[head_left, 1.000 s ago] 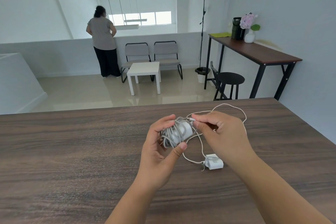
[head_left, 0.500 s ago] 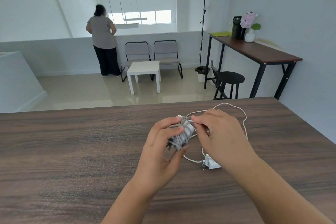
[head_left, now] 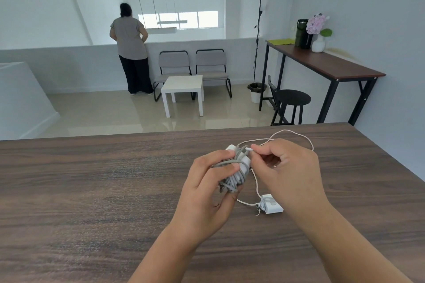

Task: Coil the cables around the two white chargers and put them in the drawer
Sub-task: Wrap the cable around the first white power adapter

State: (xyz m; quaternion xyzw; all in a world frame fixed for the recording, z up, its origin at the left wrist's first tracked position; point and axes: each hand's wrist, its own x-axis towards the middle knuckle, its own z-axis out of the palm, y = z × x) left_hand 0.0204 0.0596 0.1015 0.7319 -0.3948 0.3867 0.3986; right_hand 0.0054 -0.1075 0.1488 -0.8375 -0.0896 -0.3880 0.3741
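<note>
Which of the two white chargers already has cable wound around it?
The larger charger gripped in the left hand; the small charger on the table has its thin cable loose.

Stool (head_left: 293, 97), white side table (head_left: 184, 85) — chairs (head_left: 192, 64)

I can read no text, label, brand or number anywhere. The white charger (head_left: 240, 163) in my left hand (head_left: 207, 193) is covered by grey cable and shows no marking. The second charger (head_left: 271, 207) on the bench (head_left: 92, 190) looks plain white, and any print on it is too small to read.
</note>
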